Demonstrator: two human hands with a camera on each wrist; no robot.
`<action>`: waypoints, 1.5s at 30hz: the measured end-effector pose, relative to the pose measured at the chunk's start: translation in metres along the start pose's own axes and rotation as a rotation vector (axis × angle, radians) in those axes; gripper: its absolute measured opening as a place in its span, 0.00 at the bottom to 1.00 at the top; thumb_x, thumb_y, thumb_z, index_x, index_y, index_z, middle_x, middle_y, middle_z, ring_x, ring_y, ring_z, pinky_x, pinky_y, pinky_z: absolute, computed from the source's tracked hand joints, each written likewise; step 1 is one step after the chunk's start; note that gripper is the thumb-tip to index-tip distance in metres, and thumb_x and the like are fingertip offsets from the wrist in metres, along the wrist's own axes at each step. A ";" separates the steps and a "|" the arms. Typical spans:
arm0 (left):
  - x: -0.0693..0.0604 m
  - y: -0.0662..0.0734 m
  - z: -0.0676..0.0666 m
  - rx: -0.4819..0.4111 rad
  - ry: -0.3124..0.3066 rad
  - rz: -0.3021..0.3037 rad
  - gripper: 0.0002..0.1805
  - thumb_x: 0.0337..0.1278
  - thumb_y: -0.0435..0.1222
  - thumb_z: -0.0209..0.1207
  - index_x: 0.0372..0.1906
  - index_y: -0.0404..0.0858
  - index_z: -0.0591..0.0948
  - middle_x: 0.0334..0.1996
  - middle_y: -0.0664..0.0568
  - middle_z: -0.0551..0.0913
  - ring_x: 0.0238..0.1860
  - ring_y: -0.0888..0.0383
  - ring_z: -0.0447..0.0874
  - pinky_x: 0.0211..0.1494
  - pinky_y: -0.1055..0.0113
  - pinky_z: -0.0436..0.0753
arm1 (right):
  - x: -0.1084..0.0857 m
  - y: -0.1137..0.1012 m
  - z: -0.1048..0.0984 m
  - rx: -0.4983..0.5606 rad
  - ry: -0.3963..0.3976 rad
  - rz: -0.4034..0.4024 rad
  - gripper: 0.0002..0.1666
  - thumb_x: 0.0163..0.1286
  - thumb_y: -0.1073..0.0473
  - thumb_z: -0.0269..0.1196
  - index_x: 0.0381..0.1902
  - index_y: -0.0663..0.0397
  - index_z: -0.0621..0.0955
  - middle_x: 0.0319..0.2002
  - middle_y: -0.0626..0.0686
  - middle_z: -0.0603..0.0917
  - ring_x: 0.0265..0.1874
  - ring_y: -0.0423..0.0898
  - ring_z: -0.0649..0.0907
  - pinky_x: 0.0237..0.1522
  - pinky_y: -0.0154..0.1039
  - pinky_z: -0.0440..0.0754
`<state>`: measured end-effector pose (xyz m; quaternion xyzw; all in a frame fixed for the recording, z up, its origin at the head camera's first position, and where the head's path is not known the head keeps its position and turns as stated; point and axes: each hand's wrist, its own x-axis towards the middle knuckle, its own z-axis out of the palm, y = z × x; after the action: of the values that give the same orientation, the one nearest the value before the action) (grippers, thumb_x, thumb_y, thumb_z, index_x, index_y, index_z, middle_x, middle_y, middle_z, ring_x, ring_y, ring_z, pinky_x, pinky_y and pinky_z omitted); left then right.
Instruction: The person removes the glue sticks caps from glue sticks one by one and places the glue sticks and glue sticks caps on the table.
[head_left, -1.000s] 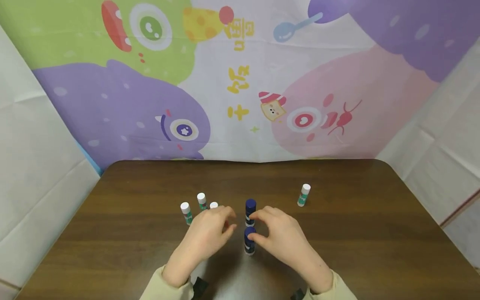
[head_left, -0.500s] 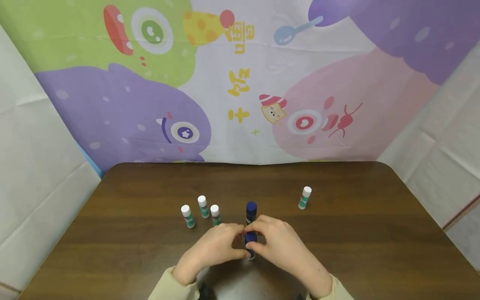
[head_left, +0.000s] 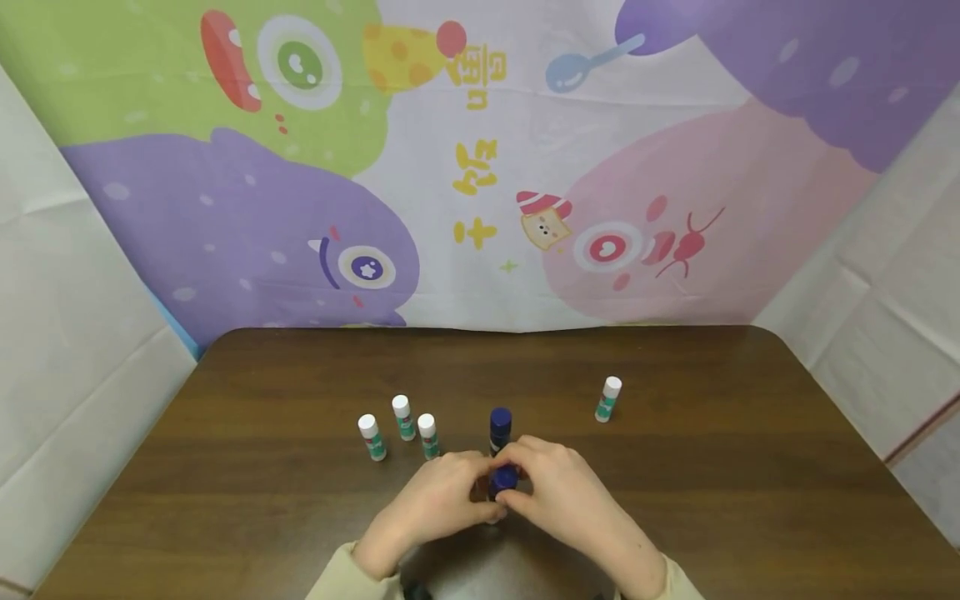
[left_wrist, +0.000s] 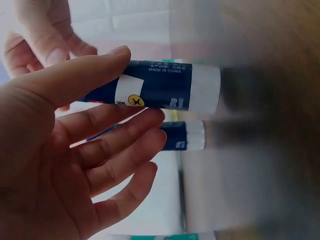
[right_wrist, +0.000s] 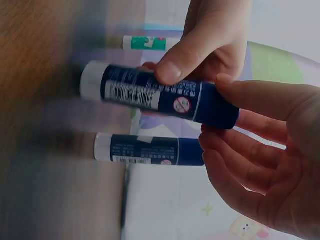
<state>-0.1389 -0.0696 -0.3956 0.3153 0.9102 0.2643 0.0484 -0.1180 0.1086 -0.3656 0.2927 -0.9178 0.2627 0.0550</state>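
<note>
Left hand [head_left: 445, 498] now nearer right hand [head_left: 555, 483], both in a pinch around one blue tube [right_wrist: 165, 97]

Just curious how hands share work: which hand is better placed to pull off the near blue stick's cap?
Probably the right hand: it pinches the cap, while the left hand holds the body below it.

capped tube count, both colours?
6. Four white-capped, green-labelled cylinders: left cluster's left tube, middle tube, right tube; lone tube at right. Two navy-capped, navy-labelled cylinders: near tube, pinched by left hand and right hand; standing tube beyond. Hands could hide more.
</note>
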 end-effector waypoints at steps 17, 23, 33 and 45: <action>-0.012 0.011 -0.028 0.096 0.214 -0.028 0.13 0.40 0.48 0.66 0.31 0.48 0.79 0.31 0.66 0.75 0.33 0.68 0.72 0.35 0.71 0.74 | -0.001 0.009 -0.017 0.131 0.013 0.078 0.16 0.49 0.57 0.70 0.34 0.46 0.75 0.28 0.41 0.80 0.26 0.34 0.79 0.28 0.28 0.75; -0.015 0.016 -0.033 0.084 0.296 -0.003 0.13 0.39 0.47 0.68 0.31 0.50 0.78 0.27 0.68 0.74 0.28 0.70 0.69 0.31 0.74 0.71 | -0.001 0.011 -0.020 0.259 0.008 0.045 0.16 0.50 0.61 0.69 0.35 0.48 0.74 0.29 0.42 0.79 0.26 0.32 0.79 0.28 0.32 0.79; -0.015 0.024 -0.036 0.088 0.447 0.035 0.14 0.36 0.46 0.70 0.32 0.52 0.79 0.28 0.69 0.76 0.30 0.70 0.71 0.36 0.73 0.72 | 0.000 0.012 -0.022 0.266 0.096 0.024 0.20 0.48 0.54 0.71 0.39 0.45 0.76 0.33 0.39 0.79 0.27 0.32 0.79 0.32 0.31 0.79; -0.018 0.026 -0.042 0.069 0.500 0.104 0.16 0.36 0.45 0.70 0.35 0.50 0.80 0.30 0.67 0.77 0.33 0.71 0.73 0.43 0.70 0.73 | 0.000 0.012 -0.022 0.289 0.227 -0.068 0.19 0.48 0.58 0.71 0.39 0.46 0.80 0.33 0.38 0.79 0.30 0.33 0.79 0.35 0.34 0.80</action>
<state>-0.1205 -0.0823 -0.3471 0.2880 0.8848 0.3050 -0.2028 -0.1260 0.1282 -0.3516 0.2967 -0.8479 0.4212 0.1246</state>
